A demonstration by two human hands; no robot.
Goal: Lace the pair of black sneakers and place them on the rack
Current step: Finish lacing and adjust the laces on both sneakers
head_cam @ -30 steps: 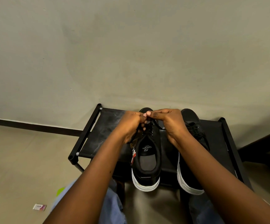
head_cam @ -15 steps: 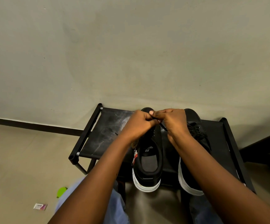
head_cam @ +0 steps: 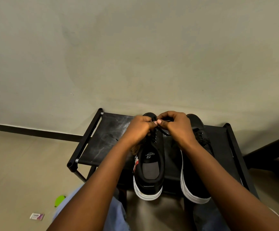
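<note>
Two black sneakers with white soles stand side by side on the black rack (head_cam: 105, 139), heels toward me. The left sneaker (head_cam: 149, 174) shows open eyelets and a tag on its left side. My left hand (head_cam: 138, 129) and my right hand (head_cam: 177, 125) meet over its toe end, both pinching the black lace (head_cam: 163, 132), which runs down to the right from my fingers. The right sneaker (head_cam: 197, 180) is laced and partly hidden behind my right forearm.
The rack stands against a plain grey wall (head_cam: 135, 55) with a dark skirting strip. On the floor at the lower left lie a green object (head_cam: 60, 200) and a small white and pink packet (head_cam: 37, 216). A dark piece of furniture (head_cam: 272, 152) sits at the right.
Both hands have shifted slightly toward the shoe's toe and closed tighter together on the lace. The sneakers have stayed in place.
</note>
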